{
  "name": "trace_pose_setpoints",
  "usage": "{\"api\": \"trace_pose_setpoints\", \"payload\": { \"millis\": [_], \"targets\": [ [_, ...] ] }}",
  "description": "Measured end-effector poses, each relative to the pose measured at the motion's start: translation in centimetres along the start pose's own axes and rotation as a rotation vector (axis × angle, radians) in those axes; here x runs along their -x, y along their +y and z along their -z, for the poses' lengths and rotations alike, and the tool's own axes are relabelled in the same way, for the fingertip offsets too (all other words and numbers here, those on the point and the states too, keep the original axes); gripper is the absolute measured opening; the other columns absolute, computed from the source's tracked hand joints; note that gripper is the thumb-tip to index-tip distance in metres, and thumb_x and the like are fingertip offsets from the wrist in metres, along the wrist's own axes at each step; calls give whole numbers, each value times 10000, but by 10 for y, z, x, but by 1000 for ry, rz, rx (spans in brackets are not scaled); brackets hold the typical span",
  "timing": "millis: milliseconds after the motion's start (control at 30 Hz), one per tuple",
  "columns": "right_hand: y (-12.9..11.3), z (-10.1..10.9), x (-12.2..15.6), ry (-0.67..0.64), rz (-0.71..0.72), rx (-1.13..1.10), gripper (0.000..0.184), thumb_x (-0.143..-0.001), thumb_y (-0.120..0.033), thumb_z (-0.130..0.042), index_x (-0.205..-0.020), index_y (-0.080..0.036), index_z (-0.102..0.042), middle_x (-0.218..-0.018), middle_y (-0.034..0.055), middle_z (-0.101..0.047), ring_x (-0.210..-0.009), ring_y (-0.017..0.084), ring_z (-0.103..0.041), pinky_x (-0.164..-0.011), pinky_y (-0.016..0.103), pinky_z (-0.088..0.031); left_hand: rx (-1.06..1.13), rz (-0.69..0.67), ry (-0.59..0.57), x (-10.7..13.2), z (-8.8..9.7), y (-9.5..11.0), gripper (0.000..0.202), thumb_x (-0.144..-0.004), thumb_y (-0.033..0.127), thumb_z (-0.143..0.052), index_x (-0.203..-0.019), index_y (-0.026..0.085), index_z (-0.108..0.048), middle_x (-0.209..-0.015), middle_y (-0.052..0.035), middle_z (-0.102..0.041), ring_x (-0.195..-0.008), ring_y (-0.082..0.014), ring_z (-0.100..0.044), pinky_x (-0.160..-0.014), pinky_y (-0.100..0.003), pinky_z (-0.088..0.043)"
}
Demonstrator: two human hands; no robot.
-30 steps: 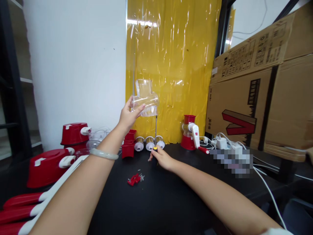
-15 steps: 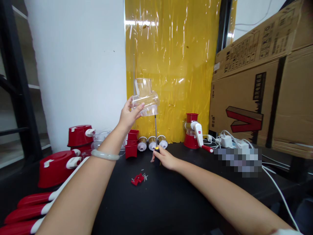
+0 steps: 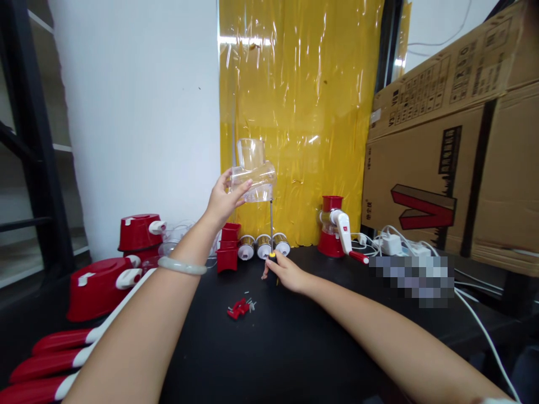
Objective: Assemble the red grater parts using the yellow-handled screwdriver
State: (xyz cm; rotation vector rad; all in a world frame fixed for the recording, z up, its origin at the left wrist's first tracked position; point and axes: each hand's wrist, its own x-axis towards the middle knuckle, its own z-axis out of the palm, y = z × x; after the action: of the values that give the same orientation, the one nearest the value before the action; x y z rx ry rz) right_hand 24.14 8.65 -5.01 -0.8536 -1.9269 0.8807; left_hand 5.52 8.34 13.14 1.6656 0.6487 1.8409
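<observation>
My left hand (image 3: 228,196) holds up a clear plastic grater housing (image 3: 251,163), a tube with an upright feed chute, above the black table. My right hand (image 3: 287,271) is wrapped round the dark handle of a screwdriver (image 3: 272,227), whose long shaft points straight up. The screwdriver's tip is at the lower right edge of the housing; whether a screw is there is too small to tell. Below the hands, small red plastic parts (image 3: 238,309) lie on the table with several loose screws (image 3: 251,306) beside them.
Several metal grater drums (image 3: 264,247) and red hoppers (image 3: 227,255) stand at the back. Red bases (image 3: 99,287) and white-and-red crank handles (image 3: 59,363) lie left. An assembled rotary grater (image 3: 332,227) stands right, near white cables and chargers (image 3: 391,244). A large cardboard box (image 3: 421,151) borders the right.
The housing has shifted slightly down and to the right. The screwdriver tip is now at the housing's lower right edge rather than farther in under its bottom. Both grips are unchanged.
</observation>
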Motion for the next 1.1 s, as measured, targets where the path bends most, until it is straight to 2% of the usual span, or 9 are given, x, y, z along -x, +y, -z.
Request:
{"api": "trace_pose_setpoints", "payload": {
  "millis": [133, 333, 600, 833, 967, 1100],
  "targets": [
    [4, 1, -1, -5, 36, 3, 297, -1027, -458, -474, -870, -207, -499, -815, 23, -662, -826, 165, -650, -878, 342, -486, -32, 0, 20, 1, -1, 0, 581, -769, 318, -853, -1278, 290, -574, -1353, -120, -580, -1290, -323, -566, -848, -404, -632],
    [10, 1, -2, -4, 68, -22, 357, -1008, -538, -476, -878, -207, -496, -817, 28, -659, -824, 173, -654, -893, 359, -481, -38, 0, 28, 3, -2, 0, 616, -744, 305, -869, -1272, 268, -555, -1348, -132, -574, -1234, -326, -602, -797, -381, -643],
    [10, 2, -1, -2, 75, -21, 415, -986, -603, -476, -871, -206, -512, -831, 35, -656, -844, 175, -648, -883, 360, -494, -48, -18, 12, 3, 0, -1, 596, -745, 313, -859, -1258, 269, -558, -1352, -126, -558, -1250, -320, -579, -828, -424, -640],
    [8, 0, -1, -10, 21, -75, 405, -977, -596, -498, -882, -203, -491, -816, 27, -643, -799, 163, -641, -758, 323, -508, -66, -42, 38, 1, -1, -3, 641, -714, 302, -882, -1259, 255, -549, -1341, -141, -549, -1298, -342, -535, -797, -387, -649],
    [10, 0, -1, -17, 1, -106, 415, -962, -614, -516, -885, -207, -486, -812, 22, -641, -789, 160, -646, -733, 312, -515, -76, -42, 56, 1, -1, -2, 630, -706, 288, -892, -1237, 253, -557, -1331, -145, -550, -1285, -346, -544, -746, -342, -649],
    [13, 0, -1, -19, 22, -109, 427, -956, -630, -514, -874, -212, -495, -821, 24, -642, -796, 162, -643, -752, 317, -522, -63, -33, 54, 1, -2, 0, 609, -701, 286, -898, -1213, 265, -569, -1305, -132, -562, -1271, -347, -551, -760, -354, -650]
  ]
}}
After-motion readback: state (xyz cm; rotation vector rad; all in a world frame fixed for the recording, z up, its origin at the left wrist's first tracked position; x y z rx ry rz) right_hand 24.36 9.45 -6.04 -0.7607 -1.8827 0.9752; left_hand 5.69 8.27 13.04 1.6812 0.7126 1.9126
